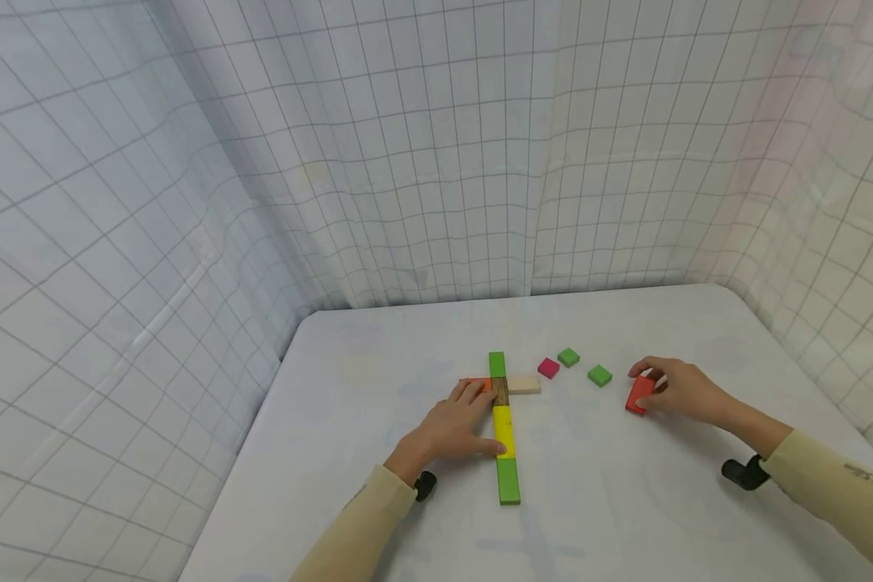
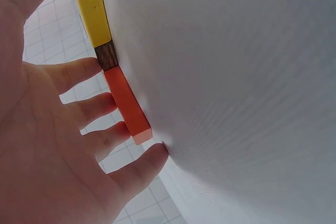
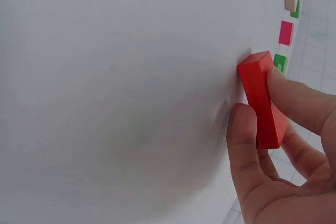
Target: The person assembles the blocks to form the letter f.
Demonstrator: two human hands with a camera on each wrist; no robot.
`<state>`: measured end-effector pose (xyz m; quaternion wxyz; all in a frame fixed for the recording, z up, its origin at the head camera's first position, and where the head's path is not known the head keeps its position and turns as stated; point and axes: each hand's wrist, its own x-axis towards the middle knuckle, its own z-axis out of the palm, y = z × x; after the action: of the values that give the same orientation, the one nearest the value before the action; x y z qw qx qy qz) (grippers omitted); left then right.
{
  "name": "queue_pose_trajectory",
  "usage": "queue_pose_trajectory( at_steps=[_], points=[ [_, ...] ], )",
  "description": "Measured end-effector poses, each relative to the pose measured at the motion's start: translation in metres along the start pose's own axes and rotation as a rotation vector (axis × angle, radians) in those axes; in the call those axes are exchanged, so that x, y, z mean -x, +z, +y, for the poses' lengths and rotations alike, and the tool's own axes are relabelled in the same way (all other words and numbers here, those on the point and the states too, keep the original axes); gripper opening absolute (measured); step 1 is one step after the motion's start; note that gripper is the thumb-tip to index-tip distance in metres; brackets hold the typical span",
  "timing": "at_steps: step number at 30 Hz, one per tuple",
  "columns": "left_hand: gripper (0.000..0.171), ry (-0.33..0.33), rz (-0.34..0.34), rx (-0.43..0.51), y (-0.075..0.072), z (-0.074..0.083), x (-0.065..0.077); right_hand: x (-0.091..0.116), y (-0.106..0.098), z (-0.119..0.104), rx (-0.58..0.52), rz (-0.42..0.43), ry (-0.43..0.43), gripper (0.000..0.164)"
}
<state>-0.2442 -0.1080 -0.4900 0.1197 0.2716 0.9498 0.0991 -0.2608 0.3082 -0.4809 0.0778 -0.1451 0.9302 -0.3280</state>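
Note:
My right hand pinches a red rectangular block between thumb and fingers; the block stands tilted close over the table. On the left, my left hand lies spread beside a cross of flat blocks, its fingertips touching an orange block and a dark brown square block. Its thumb reaches the yellow block. Above the brown piece lies a green block, and a longer green block sits at the near end. A pale wooden block extends rightward from the brown one.
Between the cross and my right hand lie a pink-red square block and two green ones, a farther green block and a nearer green block. White grid-patterned curtains enclose the white table at the back and sides.

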Motion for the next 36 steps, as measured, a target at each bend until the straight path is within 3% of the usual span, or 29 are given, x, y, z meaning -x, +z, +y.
queue_pose_trajectory(
  at_steps=[9,21,36],
  points=[
    [0.097,-0.006,-0.004,0.007,0.001,0.000,0.000,0.000,-0.003,-0.003,-0.071,-0.024,0.022,0.037],
    [0.097,-0.001,-0.004,0.006,-0.001,0.001,0.001,-0.013,-0.010,-0.017,-0.131,-0.009,0.017,0.040],
    [0.097,0.000,-0.001,0.005,-0.001,0.002,0.000,-0.039,-0.012,-0.031,-0.147,0.066,0.026,0.042]
  ],
)
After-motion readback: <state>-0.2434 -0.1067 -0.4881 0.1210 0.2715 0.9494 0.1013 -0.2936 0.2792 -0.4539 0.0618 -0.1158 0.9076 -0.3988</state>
